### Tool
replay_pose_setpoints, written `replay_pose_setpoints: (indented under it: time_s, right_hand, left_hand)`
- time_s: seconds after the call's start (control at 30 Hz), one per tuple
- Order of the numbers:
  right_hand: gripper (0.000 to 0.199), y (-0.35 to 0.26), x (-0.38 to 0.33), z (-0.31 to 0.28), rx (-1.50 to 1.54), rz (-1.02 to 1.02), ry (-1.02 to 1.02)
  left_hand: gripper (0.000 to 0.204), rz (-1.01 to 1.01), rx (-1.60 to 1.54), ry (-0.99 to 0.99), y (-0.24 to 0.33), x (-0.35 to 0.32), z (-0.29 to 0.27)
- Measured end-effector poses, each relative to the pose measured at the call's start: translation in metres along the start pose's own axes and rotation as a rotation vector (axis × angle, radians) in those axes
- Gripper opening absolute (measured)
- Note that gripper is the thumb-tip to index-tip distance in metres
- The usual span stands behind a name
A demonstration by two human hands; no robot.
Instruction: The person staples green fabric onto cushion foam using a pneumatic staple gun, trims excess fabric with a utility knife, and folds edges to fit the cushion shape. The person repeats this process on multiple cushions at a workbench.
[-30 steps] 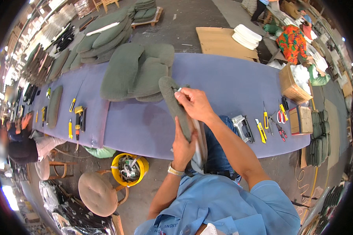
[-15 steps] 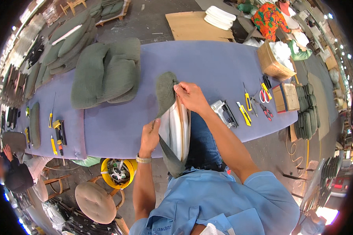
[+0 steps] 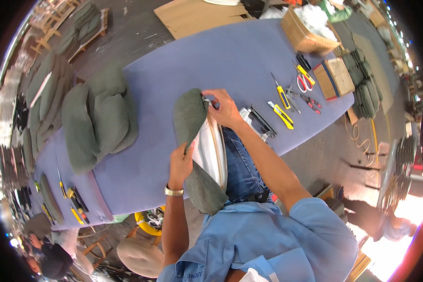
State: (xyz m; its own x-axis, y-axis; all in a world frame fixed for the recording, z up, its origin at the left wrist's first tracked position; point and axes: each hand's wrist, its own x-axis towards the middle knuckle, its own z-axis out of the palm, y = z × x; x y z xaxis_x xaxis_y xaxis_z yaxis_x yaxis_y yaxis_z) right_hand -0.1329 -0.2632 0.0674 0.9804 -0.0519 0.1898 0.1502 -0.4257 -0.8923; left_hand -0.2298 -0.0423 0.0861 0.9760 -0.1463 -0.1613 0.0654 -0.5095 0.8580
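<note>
I'm watching a person bending over a green cushion cover (image 3: 185, 115), which is hanging open along one side and showing a white filling (image 3: 203, 152) with a tan strip (image 3: 212, 134) running lengthwise. The cushion is reaching past the near edge of the blue-topped surface (image 3: 183, 61), its upper end lying over it and its lower end leaning against the blue shirt (image 3: 258, 230). The left hand (image 3: 180, 164) is grasping the cover's edge midway down; the right hand (image 3: 223, 110) is pinching its upper end, though I'm not making out exactly what sits between those fingertips.

To my eye, the cloth is risking a strained seam if both hands are pulling unevenly. The filling could be bunching or twisting should the left grip be slipping, since nothing firm is supporting the lower end. The watch (image 3: 174, 191) is sitting close enough to be snagging the cloth. Beside the right forearm, the staple gun (image 3: 260, 121) is lying near the surface's near edge, with a yellow cutter (image 3: 282, 115) beyond it; a wide elbow swing could be knocking either one off.
</note>
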Motion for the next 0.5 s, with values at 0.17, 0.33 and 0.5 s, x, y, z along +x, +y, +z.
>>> replay_pose_setpoints:
  time_s: [0.17,0.33,0.5]
  right_hand:
    - [0.035,0.008,0.027,-0.001,0.174,-0.081,-0.14]
    - [0.017,-0.018,0.036,0.014,0.022,-0.256,-0.148]
    - [0.007,-0.031,0.038,0.007,-0.132,-0.214,-0.119]
  left_hand:
    - [0.036,0.007,0.162,0.054,0.024,-0.014,-0.005]
    - [0.03,0.014,0.134,0.172,0.008,-0.059,0.003]
    - [0.027,0.02,-0.018,-0.005,0.034,-0.06,-0.032]
